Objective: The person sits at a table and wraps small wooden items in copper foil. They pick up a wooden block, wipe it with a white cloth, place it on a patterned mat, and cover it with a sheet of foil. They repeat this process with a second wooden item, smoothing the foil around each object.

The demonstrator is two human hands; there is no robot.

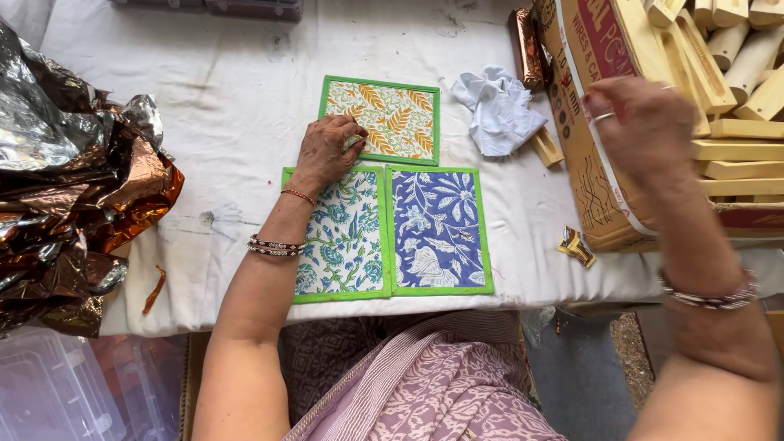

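My left hand (327, 151) rests flat on the lower left corner of an orange leaf-print mat (394, 114) with a green border. Its wrist lies over a white mat with blue and green flowers (347, 245). A blue floral mat (438, 231) lies beside that one, touching it. My right hand (641, 122) hovers, blurred, over the rim of a cardboard box (596, 188) filled with pale wooden blocks (735, 147). The fingers are curled; nothing shows in them.
Crumpled copper and silver foil (73, 180) piles at the left. A white crumpled cloth (498, 110) and a wooden block (545, 147) lie beside the box. A small foil wrapper (576, 245) sits near the table's front edge. Clear plastic boxes (57, 384) stand below left.
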